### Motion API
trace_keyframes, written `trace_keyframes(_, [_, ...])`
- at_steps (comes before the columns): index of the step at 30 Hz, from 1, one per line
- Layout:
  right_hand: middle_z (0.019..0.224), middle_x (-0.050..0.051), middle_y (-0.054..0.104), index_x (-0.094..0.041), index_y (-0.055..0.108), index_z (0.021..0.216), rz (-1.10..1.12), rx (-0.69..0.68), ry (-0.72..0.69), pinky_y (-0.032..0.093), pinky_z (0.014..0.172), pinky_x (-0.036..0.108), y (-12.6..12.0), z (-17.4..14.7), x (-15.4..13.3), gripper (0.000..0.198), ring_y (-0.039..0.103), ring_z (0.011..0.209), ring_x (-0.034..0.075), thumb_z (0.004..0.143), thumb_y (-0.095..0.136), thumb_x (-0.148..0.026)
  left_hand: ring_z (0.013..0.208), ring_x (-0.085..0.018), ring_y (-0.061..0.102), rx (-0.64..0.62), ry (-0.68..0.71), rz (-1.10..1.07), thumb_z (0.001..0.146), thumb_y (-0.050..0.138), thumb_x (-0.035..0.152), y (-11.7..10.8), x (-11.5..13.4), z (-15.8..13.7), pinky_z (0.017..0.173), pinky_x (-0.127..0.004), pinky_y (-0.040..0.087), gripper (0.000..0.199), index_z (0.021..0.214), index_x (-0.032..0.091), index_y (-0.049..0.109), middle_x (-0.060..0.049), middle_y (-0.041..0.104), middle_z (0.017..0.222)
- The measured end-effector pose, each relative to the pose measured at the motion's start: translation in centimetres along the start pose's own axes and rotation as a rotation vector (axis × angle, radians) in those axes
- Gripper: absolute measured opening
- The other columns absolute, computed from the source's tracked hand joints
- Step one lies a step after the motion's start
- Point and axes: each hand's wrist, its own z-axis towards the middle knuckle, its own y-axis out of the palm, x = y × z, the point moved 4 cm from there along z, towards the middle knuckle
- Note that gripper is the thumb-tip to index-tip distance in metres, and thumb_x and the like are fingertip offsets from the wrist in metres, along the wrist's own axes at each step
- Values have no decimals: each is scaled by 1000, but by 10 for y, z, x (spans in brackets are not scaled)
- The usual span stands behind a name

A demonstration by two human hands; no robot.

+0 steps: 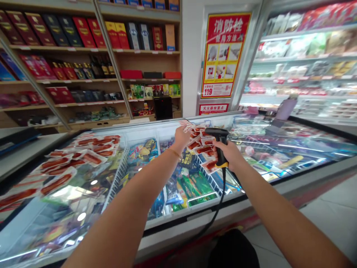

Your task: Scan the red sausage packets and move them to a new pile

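Note:
My right hand (229, 153) is wrapped around the handle of a black and yellow barcode scanner (222, 149), whose cable runs down past the freezer's front edge. At the left end of a cluster of clear packs of red sausages (199, 143), the fingers of my left hand (182, 137) are closed on a pack; their tips are partly hidden. Between my two hands the packs fan out, just beside the scanner's head, above the freezer's open section. More sausage packs (93, 158) lie spread on the glass lid to the left.
The chest freezer (171, 225) holds bagged frozen food (192, 186) in white wire baskets. A lilac object (287, 108) stands on the right glass. Behind are shelves of boxes (145, 52), a red fire-hydrant poster (226, 56) and a lit refrigerated display (304, 56).

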Motion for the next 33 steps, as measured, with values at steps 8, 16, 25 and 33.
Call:
trace_keyframes(8, [55, -3, 54, -18, 54, 81, 27, -255, 26, 41, 35, 21, 109, -21, 16, 21, 49, 40, 9, 72, 71, -26, 124, -27, 51, 161, -91, 473, 78, 60, 24, -187, -75, -55, 107, -37, 36, 41, 117, 14, 66, -14, 62, 126])
trace_keyframes(16, [54, -3, 54, -17, 53, 79, 6, -473, 85, 39, 35, 21, 214, -52, 52, 20, 48, 39, 9, 74, 70, -26, 143, -43, 16, 177, -332, 980, 82, 53, 46, -315, -123, -110, 106, -61, 26, 53, 128, 21, 57, -15, 26, 156])
trace_keyframes(25, [54, -4, 54, -18, 52, 82, -107, -532, 130, 38, 35, 21, 209, -57, 87, 24, 48, 37, 9, 72, 71, -30, 119, -40, 50, 49, -311, 1038, 84, 49, 48, -313, -125, -104, 96, -49, 41, 49, 109, 11, 70, -25, 48, 135])
trace_keyframes(33, [53, -4, 54, -18, 53, 83, -84, -531, 74, 38, 35, 22, 205, -62, 75, 23, 48, 38, 10, 72, 70, -30, 105, -29, 60, 114, -230, 906, 84, 51, 48, -311, -99, -105, 91, -36, 45, 50, 121, 16, 62, -18, 62, 118])
